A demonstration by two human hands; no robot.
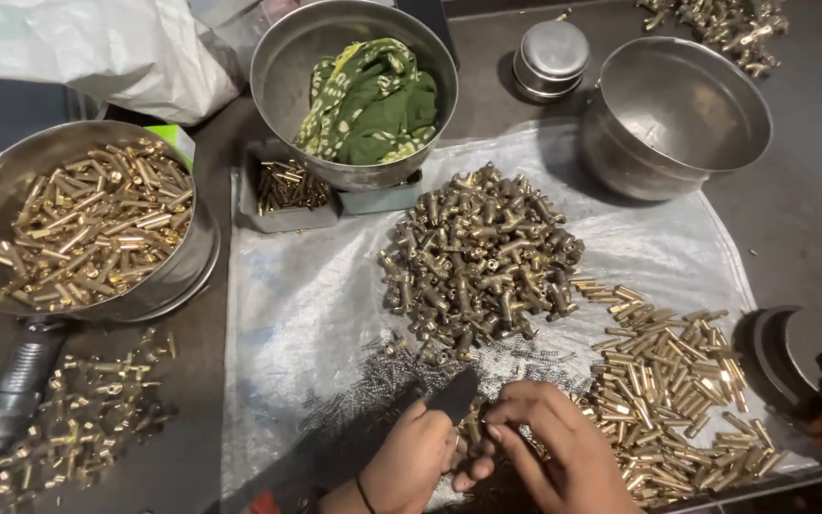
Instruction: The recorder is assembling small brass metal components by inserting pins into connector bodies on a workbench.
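Head view puts my two hands low in the middle of the picture, close together and nearly touching. My left hand (416, 457) is curled shut, its fingers (430, 424) wrapped round a dark flat tool (456, 392) whose blunt end sticks up and away from me. My right hand (558, 447) is bent in toward it, fingers (506, 419) pinched on a small brass fitting (475, 430) that sits between the two hands; most of it is hidden, so I cannot say for sure how its long axis runs, though it seems to stand roughly upright beside the tool.

Working outward, a scatter of thin steel springs (401, 371) lies just beyond my left knuckles, on the clear plastic sheet (306, 305) that covers the tabletop (811, 219). Just beside my right hand, on its outer side, is a heap of straight brass tubes (677, 390), most lying roughly across or aslant to my view; the right hand is clearly the nearer one to them. Straight ahead of both hands, a little farther off, sits a mound of duller brass tee fittings (478, 257).

Farther out: a steel bowl of brass tubes (97, 224) on the left, loose brass pieces (78, 419) by a grey power tool (11, 395), a bowl holding a green cloth (368, 100), an empty steel pot (677, 114) and a small lidded steel tin (552, 57).
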